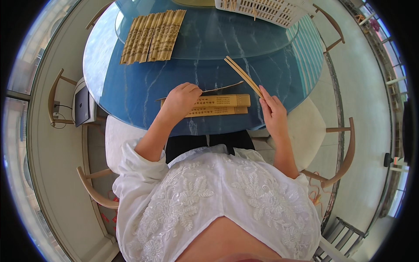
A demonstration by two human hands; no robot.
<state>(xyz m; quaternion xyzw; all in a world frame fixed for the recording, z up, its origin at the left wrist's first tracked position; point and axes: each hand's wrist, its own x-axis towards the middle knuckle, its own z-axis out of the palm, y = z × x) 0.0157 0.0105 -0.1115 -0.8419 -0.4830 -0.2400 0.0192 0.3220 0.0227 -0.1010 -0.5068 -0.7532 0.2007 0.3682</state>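
Observation:
My right hand (pixel 273 111) grips a pair of light wooden chopsticks (pixel 242 74) that slant up and to the left over the blue marbled round table (pixel 131 87). My left hand (pixel 181 99) rests closed on a thin paper chopstick sleeve (pixel 220 89) that lies flat on the table and sticks out to either side of the hand. Just in front of me, two tan printed sleeves (pixel 222 105) lie side by side between my hands.
A row of several filled tan sleeves (pixel 152 36) lies at the far left on the glass turntable (pixel 218 39). A white slotted basket (pixel 262 8) stands at the far edge. Wooden chairs (pixel 345 157) ring the table; a bag (pixel 82 105) sits on the left chair.

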